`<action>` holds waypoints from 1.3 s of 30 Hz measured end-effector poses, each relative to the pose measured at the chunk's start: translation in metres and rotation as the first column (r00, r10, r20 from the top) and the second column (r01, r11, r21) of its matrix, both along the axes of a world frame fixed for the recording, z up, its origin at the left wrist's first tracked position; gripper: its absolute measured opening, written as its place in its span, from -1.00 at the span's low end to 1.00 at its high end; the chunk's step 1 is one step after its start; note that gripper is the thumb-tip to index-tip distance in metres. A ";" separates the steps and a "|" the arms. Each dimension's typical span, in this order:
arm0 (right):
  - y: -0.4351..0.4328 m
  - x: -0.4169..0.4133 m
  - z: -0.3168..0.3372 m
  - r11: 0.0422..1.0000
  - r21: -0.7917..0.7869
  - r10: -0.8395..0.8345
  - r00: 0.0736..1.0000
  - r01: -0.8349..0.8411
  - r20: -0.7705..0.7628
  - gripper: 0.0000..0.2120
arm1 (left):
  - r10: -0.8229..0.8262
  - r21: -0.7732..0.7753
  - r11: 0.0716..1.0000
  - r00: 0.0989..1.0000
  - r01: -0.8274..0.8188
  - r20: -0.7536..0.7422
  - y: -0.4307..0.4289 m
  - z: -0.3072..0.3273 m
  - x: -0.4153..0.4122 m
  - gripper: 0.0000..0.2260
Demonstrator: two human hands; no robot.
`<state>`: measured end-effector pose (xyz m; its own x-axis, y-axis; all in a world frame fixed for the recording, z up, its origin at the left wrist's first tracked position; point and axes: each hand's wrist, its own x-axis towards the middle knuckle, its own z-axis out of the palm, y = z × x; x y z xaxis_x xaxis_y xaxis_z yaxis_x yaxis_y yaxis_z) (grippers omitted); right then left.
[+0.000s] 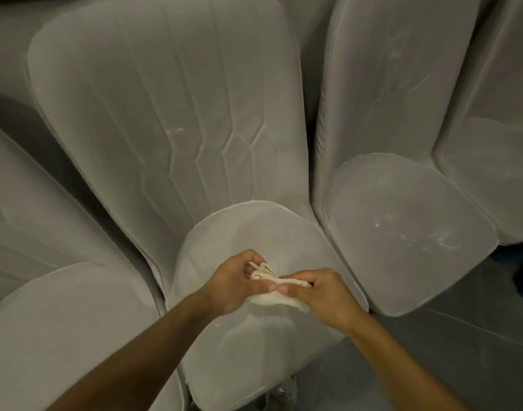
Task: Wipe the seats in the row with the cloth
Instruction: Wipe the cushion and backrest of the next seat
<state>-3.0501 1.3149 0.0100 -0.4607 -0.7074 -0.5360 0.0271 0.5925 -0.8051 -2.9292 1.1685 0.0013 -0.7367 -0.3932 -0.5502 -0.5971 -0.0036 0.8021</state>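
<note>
Cloth (pixel 276 301): bunched, gripped by left hand (pixel 235 281) and right hand (pixel 327 296) over middle seat (pixel 218 232); best folded to a flat pad, then wiped in overlapping strokes

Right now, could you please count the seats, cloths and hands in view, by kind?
seats: 4
cloth: 1
hands: 2
total: 7
</note>
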 end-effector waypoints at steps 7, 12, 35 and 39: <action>-0.014 -0.029 -0.047 0.997 0.072 0.041 0.999 -0.040 -0.023 -0.89 | -0.090 -0.119 0.988 0.989 0.103 0.115 0.004 -0.037 -0.011 -0.80; -0.025 -0.020 -0.085 0.982 0.169 0.122 0.960 -0.081 -0.254 -0.74 | 0.011 -0.135 0.991 0.996 0.002 0.094 0.005 -0.065 -0.011 -0.80; -0.013 0.013 -0.196 0.795 0.491 0.586 0.243 -0.357 -0.773 -0.57 | -0.133 -0.589 0.616 0.807 0.522 0.576 -0.059 -0.186 0.067 -0.22; -0.013 0.004 -0.196 0.822 0.387 0.529 0.309 -0.417 -0.791 -0.50 | -0.100 -0.589 0.641 0.814 0.492 0.572 -0.066 -0.194 0.070 -0.08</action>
<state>-3.0466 1.3017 -0.1861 -0.3053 -0.9381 -0.1639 -0.9270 0.3321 -0.1744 -2.8594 1.1023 -0.1928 -0.6242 -0.5969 -0.5040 -0.7348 0.6677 0.1193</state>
